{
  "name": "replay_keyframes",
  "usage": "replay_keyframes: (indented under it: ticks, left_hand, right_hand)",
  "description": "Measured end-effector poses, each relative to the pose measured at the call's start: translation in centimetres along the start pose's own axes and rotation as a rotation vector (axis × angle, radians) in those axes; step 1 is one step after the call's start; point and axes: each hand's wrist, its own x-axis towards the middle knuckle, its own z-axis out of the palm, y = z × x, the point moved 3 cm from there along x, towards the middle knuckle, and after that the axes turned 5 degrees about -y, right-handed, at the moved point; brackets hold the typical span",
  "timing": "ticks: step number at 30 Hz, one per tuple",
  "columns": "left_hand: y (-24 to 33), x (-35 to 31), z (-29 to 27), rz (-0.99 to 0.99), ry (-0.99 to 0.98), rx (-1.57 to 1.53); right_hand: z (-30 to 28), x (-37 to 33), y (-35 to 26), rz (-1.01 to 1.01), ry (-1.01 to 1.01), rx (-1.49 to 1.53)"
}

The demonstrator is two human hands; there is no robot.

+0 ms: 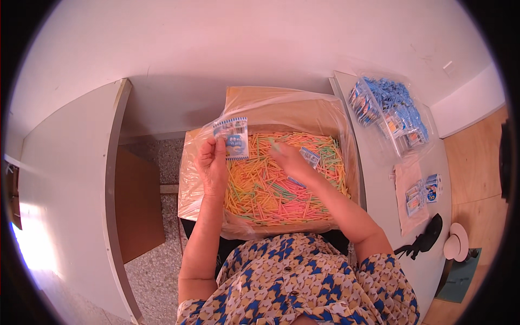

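My left hand pinches a small flat blue-and-white packet upright above the left side of a cardboard box. The box has a clear plastic lining and is filled with thin loose pastel sticks in yellow, pink, orange and green. Over the far middle of the pile, my right hand is closed, with something pale green, seemingly a stick, at its blurred fingertips. Beneath that hand and wrist another blue-and-white packet lies on the sticks, partly hidden.
On the right-hand table stands a clear plastic bin of filled blue packets. Nearer lie a pinkish cloth with packets on and beside it, and a black clamp-like object. A white partition and a brown carton flank the left.
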Motion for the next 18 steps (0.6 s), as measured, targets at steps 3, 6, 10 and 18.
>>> replay_keyframes:
  ticks: [3, 6, 10, 18]
  left_hand:
    - [-0.3, 0.1, -0.5, 0.01, 0.036, -0.025]
    - [-0.5, 0.0, -0.4, -0.009, 0.031, 0.053]
    - [-0.5, 0.2, 0.0, 0.008, 0.031, 0.097]
    - [-0.6, 0.4, -0.2, 0.012, 0.02, 0.084]
  right_hand:
    - [1.4, 1.0, -3.0, -0.41, -0.05, -0.851]
    - [2.2, 3.2, -2.8, -0.46, -0.193, -1.167]
    - [2.5, 3.9, -2.9, -0.529, -0.275, -1.249]
    - [0.3, -1.5, -4.0, -0.491, 0.046, -0.595]
